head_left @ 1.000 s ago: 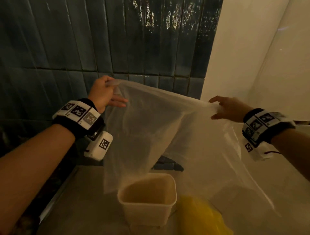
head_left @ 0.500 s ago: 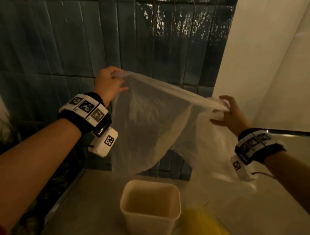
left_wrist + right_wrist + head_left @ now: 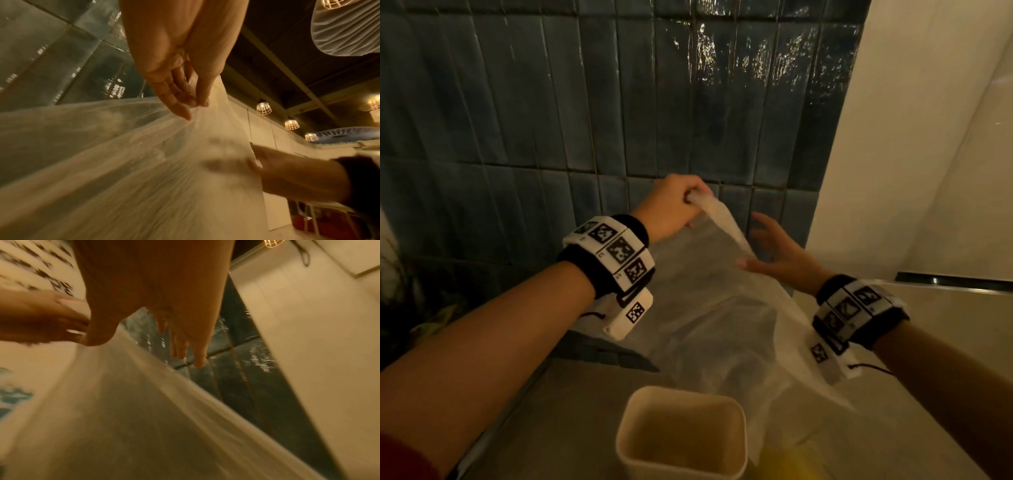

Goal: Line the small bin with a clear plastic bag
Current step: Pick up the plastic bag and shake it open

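A clear plastic bag point(image 3: 722, 329) hangs over the counter behind the small cream bin point(image 3: 681, 391), which stands open and unlined near the bottom of the head view. My left hand point(image 3: 688, 205) grips the bag's bunched top edge above the bin; the left wrist view shows its fingertips point(image 3: 197, 104) pinching the film point(image 3: 123, 162). My right hand point(image 3: 763, 250) is just to the right with fingers spread straight. Its thumb point(image 3: 98, 335) lies against the taut edge of the bag point(image 3: 144, 402), and the fingers point(image 3: 185, 352) stay off it.
Dark blue tiles point(image 3: 619, 102) form the back wall, with a pale wall panel point(image 3: 911, 137) to the right. The bin sits on a pale counter point(image 3: 558, 411). Something yellow point(image 3: 787, 459) lies under the bag, right of the bin.
My right hand has swung left, close to the left hand, and its fingers have opened off the bag's edge. The stretched top edge has collapsed into a narrow bunched strip.
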Demonstrator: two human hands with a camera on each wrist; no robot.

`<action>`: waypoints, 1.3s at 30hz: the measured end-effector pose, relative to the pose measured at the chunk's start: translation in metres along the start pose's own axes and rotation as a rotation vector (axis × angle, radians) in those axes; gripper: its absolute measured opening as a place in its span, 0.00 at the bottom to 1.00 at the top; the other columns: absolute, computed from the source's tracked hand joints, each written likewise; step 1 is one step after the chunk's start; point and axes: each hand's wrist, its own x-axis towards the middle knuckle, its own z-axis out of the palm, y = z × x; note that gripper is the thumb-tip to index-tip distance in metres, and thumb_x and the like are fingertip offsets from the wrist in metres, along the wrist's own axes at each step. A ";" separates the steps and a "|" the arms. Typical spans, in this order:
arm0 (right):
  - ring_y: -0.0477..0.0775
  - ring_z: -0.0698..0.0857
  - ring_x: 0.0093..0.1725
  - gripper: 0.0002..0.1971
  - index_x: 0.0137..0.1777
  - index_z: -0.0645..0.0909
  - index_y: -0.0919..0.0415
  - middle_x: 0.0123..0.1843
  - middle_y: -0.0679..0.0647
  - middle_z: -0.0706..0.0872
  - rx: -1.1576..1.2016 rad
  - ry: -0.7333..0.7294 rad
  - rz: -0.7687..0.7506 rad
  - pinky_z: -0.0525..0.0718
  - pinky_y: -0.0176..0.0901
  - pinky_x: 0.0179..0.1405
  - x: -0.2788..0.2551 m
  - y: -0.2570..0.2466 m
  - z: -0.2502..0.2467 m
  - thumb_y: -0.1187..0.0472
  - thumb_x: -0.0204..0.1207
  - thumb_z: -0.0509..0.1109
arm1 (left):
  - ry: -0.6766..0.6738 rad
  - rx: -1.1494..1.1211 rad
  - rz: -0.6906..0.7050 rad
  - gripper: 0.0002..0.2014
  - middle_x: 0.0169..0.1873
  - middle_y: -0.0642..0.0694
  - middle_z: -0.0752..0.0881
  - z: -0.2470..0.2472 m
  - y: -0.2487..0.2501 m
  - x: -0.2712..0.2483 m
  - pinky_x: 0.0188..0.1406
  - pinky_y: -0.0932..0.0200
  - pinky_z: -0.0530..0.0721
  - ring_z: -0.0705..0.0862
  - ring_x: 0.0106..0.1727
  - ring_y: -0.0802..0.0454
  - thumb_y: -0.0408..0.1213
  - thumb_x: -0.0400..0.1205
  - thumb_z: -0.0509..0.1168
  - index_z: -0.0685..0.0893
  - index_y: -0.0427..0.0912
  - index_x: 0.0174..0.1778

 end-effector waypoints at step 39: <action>0.53 0.72 0.70 0.29 0.70 0.70 0.42 0.70 0.48 0.76 -0.712 0.051 -0.348 0.65 0.54 0.73 -0.044 -0.025 -0.005 0.42 0.69 0.72 | -0.274 0.414 -0.133 0.13 0.32 0.52 0.80 -0.025 -0.022 -0.053 0.32 0.65 0.75 0.80 0.36 0.56 0.42 0.69 0.77 0.77 0.47 0.34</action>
